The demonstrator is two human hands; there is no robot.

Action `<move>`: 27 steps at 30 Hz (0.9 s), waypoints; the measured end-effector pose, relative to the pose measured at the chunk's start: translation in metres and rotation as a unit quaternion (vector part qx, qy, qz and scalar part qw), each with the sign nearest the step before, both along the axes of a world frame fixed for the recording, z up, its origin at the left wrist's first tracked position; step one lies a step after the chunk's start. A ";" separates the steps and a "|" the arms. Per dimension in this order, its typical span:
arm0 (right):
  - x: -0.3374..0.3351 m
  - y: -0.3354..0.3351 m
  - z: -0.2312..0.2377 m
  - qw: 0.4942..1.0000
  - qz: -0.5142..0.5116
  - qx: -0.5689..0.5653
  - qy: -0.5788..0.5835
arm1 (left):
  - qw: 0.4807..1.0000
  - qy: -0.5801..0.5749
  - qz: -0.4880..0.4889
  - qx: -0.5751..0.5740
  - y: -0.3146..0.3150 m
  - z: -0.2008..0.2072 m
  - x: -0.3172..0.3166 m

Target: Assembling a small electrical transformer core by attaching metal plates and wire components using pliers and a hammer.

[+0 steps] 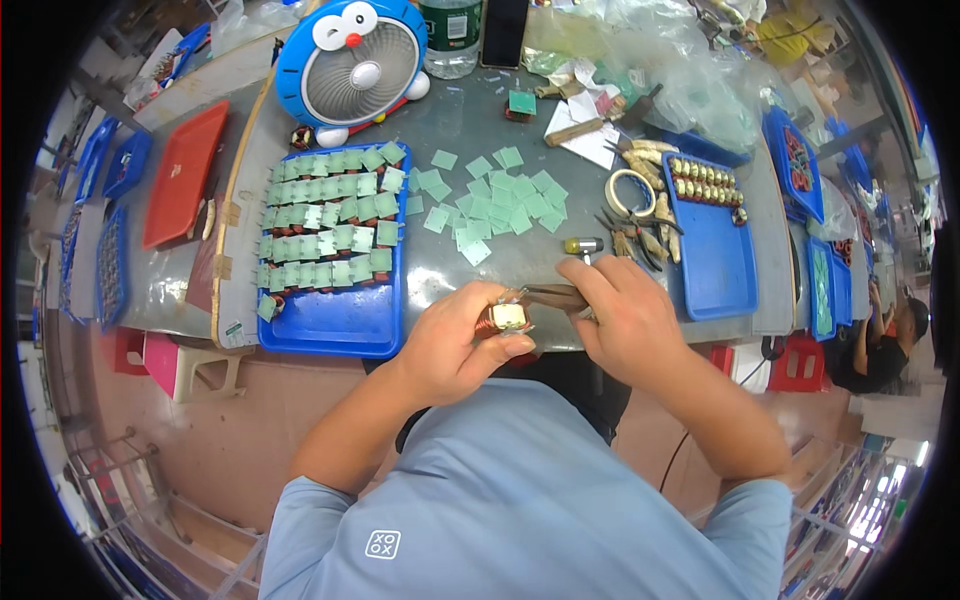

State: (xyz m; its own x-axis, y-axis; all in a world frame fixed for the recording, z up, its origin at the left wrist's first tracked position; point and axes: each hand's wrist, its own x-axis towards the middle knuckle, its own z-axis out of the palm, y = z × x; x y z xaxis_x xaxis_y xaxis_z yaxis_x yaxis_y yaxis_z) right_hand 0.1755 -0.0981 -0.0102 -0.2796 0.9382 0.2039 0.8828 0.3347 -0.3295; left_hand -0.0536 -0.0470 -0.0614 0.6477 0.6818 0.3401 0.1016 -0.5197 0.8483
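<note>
Between the thumb and fingers of my left hand (450, 338) is a small copper-wound coil (508, 317) with a pale yellow middle. My right hand (630, 318) is closed around a pair of pliers (553, 294), whose jaws reach the upper edge of the coil. Beyond my hands, thin green square plates (500, 200) lie in a loose heap on the grey table (440, 270). On the left, a blue tray (335, 325) carries rows of coils topped with green plates (330, 215). A second blue tray (718, 270) on the right holds rows of coils with pale middles (703, 180).
A roll of tape (629, 193), a small yellow-and-black screwdriver-like tool (583, 245) and several hand tools (640, 240) lie right of the plates. A blue fan (352, 70), a water bottle (452, 40), a phone (504, 32) and plastic bags (690, 75) stand behind. A person (885, 340) sits far right.
</note>
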 end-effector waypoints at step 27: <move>0.010 0.009 -0.018 0.994 0.068 0.058 0.065 | 0.880 -0.190 -0.139 -0.412 -0.004 -0.004 -0.004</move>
State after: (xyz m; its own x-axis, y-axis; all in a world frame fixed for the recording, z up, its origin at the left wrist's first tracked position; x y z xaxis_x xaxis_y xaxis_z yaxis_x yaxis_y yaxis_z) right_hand 0.1853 -0.0892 -0.0286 -0.3661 0.8615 0.3519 0.7790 0.4906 -0.3906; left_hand -0.0580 -0.0510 -0.0654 0.7743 0.6319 0.0328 -0.3048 0.3270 0.8945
